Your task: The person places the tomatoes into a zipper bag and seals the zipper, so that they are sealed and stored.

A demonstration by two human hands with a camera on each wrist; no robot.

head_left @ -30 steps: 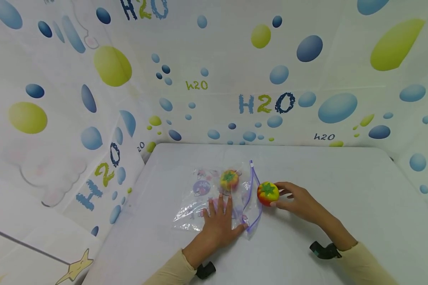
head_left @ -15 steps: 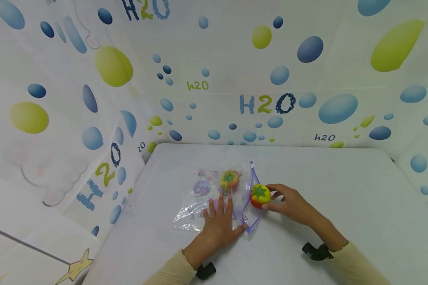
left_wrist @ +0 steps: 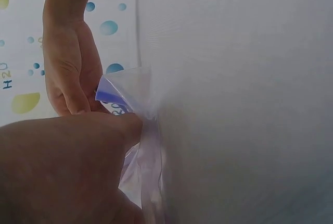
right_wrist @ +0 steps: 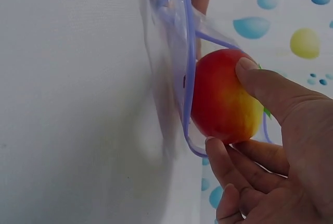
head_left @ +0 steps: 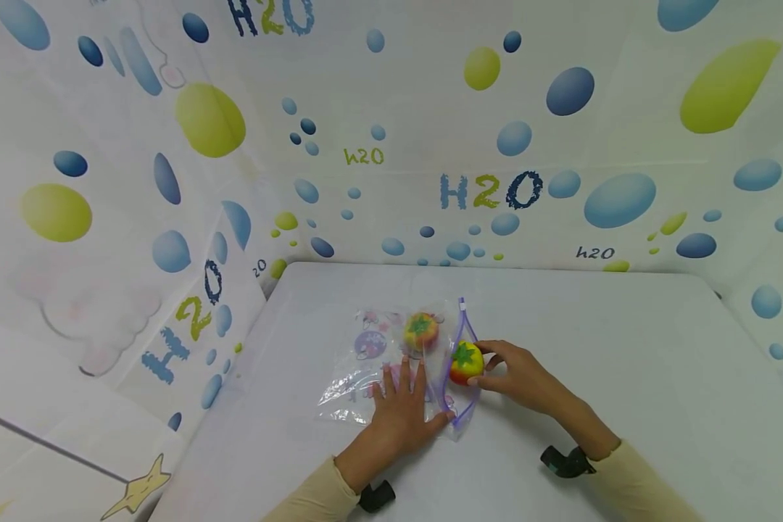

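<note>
A clear plastic bag [head_left: 346, 384] with a purple-edged opening on its right lies flat, and a red-yellow toy fruit [head_left: 420, 331] is inside it. My left hand [head_left: 398, 420] rests on the bag with fingers spread, its thumb near the purple edge. My right hand [head_left: 522, 377] pinches a second red-yellow fruit [head_left: 466, 363] with a green top, between thumb and fingers. In the right wrist view this fruit [right_wrist: 221, 96] is at the bag's open mouth, partly within the purple rim [right_wrist: 190, 52]. The left wrist view shows the left thumb [left_wrist: 130, 127] against the bag's edge.
The white table [head_left: 600, 333] extends around the bag on all sides. Behind it and to the left stand white sheets [head_left: 417, 87] printed with blue and green drops and lettering.
My right hand has moved left with the second fruit, from the outer side of the purple edge to within the bag's opening. The left hand has stayed in place on the bag.
</note>
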